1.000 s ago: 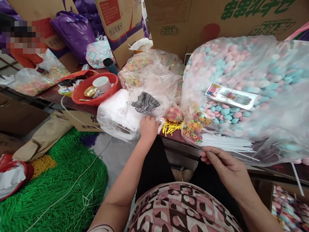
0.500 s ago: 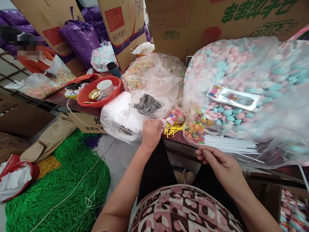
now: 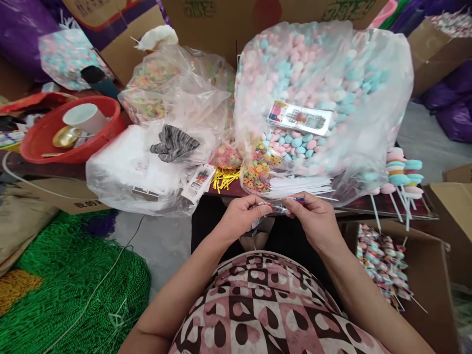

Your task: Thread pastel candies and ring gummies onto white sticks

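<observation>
In front of the table edge, both my hands pinch a small clear plastic bag with printed edges [image 3: 279,209]. My left hand [image 3: 241,215] grips one side, my right hand [image 3: 314,217] the other. Just beyond are yellow twist ties [image 3: 225,179] and printed bags [image 3: 199,181]. White sticks [image 3: 300,186] lie past my right hand, beside ring-shaped candies [image 3: 258,182]. A big clear sack of pink and blue candies [image 3: 354,98] carries a stack of printed bags [image 3: 313,122].
Skewered candies [image 3: 403,178] stick out at the table's right end, above a cardboard box [image 3: 431,275] of wrapped skewers [image 3: 381,260]. At left stands a red basin [image 3: 29,147] with a white cup [image 3: 84,118]. Green cord [image 3: 92,270] is heaped on the floor.
My left hand has left the printed bags by the twist ties and moved right. My hands have come together on a small bag. The view has turned right.
</observation>
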`<state>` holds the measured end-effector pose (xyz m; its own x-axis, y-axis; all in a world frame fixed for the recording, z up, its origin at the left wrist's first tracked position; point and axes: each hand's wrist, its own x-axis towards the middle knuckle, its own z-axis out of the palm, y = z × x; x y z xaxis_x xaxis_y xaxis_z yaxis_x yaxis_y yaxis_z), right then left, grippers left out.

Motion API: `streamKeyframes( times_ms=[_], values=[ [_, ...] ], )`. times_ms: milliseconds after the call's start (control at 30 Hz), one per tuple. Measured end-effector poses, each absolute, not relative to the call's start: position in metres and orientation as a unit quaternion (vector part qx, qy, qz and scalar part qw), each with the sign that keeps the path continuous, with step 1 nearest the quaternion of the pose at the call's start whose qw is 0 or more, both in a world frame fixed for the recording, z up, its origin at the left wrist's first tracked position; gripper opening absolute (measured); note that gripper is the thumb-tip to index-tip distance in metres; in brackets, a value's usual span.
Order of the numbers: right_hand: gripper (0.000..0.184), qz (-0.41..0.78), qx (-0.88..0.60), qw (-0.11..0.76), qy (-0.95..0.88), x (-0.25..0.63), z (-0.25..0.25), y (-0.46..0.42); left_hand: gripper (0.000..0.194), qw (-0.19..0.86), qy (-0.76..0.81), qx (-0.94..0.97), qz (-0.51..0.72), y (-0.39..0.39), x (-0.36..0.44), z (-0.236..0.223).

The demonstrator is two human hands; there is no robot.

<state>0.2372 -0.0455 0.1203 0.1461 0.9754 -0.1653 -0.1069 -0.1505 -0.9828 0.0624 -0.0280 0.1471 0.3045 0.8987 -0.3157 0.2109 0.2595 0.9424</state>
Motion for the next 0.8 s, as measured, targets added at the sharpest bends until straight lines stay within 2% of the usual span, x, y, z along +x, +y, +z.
streamKeyframes(
  times_ms=[133,300,433,600,700,800],
  values=[
    [0.049,0.497,-0.582,0.494,-0.412,0.243,0.114,-0.055,0.041,0.596,0.532,0.543,0.257,-0.028,0.066,0.145],
    [0.029,0.558,-0.515,0.532,-0.376,0.249,0.110,-0.056,0.038,0.508,0.492,0.660,0.253,-0.025,0.069,0.147],
    [0.025,0.514,-0.545,0.554,-0.363,0.252,0.108,-0.060,0.030,0.546,0.509,0.624,0.230,-0.027,0.072,0.144],
    [0.027,0.465,-0.575,0.529,-0.416,0.252,0.114,-0.064,0.025,0.583,0.493,0.604,0.230,-0.027,0.073,0.143],
    [0.018,0.470,-0.554,0.536,-0.430,0.251,0.119,-0.062,0.021,0.577,0.476,0.622,0.231,-0.023,0.074,0.146],
    [0.021,0.519,-0.535,0.546,-0.382,0.252,0.122,-0.060,0.021,0.545,0.475,0.649,0.238,-0.018,0.077,0.146]
  ],
)
